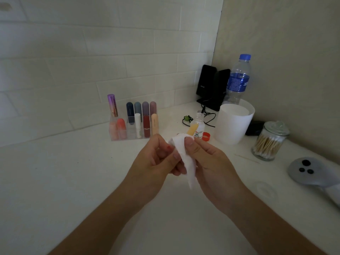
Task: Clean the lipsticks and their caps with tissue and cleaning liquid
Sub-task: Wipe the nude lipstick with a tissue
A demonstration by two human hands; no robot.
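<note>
Hands meet low over white table [73, 172], in front and to the right of clear organizer [131, 131]. Left hand [156, 159]: fingers curled, gripping lower part of tissue [185, 157]. Right hand [209, 159]: thumb and fingers pinch the tissue's upper fold around yellow lipstick [191, 130], whose tip pokes out on top. Cleaning liquid bottle [199, 126], uncapped, stands right of organizer, just behind the hands; red cap [206, 136] lies beside it. Organizer holds stored lipsticks [146, 126] upright, 4 dark ones in back row. White cup [233, 124] stands farther right of organizer.
</note>
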